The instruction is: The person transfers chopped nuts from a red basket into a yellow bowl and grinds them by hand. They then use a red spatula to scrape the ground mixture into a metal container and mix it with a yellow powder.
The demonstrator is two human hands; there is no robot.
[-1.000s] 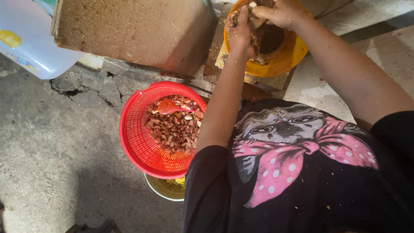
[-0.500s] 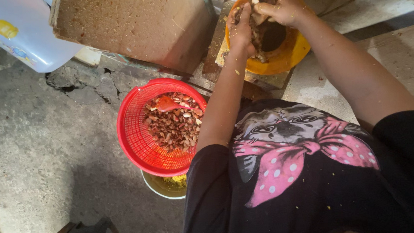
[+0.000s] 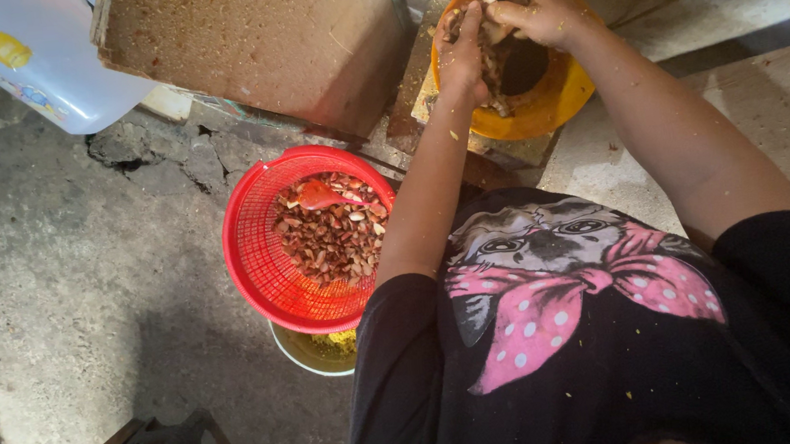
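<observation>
Fingers of both the left hand (image 3: 463, 52) and right hand (image 3: 533, 5) curl closed around clumps of brown shells inside the orange bowl (image 3: 552, 108), well apart from the red basket (image 3: 260, 253) of shells nearer the body.

red basket (image 3: 265, 262) of shells | red scoop (image 3: 321, 196) | brown board (image 3: 256, 44) | white jug (image 3: 29, 64)

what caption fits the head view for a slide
Both hands, left hand and right hand, work nuts over an orange bowl beside a red basket.
</observation>
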